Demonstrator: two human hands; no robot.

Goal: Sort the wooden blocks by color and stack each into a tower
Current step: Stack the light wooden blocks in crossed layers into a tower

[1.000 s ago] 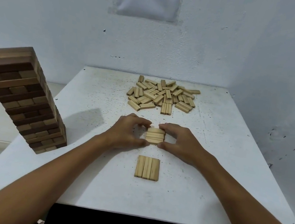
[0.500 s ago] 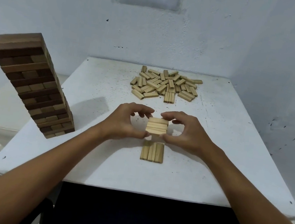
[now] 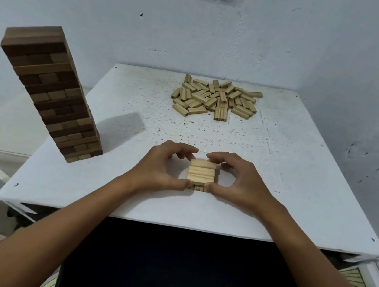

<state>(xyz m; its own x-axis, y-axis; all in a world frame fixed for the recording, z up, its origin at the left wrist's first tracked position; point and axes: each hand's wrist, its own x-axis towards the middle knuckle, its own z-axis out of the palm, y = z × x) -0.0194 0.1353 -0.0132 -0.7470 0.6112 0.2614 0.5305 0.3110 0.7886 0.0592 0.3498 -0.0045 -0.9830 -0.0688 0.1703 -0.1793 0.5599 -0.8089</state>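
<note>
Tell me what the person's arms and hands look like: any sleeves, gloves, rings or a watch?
Both arms are bare from the bottom edge of the picture up to the wrists, with no sleeve in view. The left hand and the right hand wear no gloves. No ring, watch or wristband shows on the sides the camera sees. The fingernails look short and unpainted, though they are small in this view.

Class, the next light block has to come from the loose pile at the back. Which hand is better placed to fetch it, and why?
Probably the right hand: the loose pile lies back and slightly right of the light stack. The left hand is only slightly worse placed.
</note>
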